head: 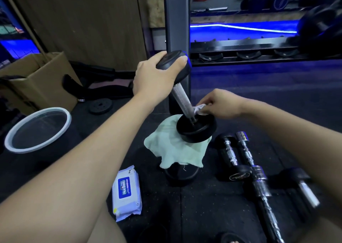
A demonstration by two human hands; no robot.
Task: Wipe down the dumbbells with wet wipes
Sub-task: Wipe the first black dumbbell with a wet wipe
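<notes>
Dumbbell [182,94]: stood tilted on green cloth [174,150], upper head steadied by left hand [155,78].
Right hand [220,104]: wet wipe [199,108] pinched against handle base.
Axis: handle rises up-left from wipe.

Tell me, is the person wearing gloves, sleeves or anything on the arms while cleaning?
No. Both the left hand and the right hand are bare, no gloves. Both forearms are uncovered as far as the view shows; no sleeves, watch, rings or bands visible.
</notes>
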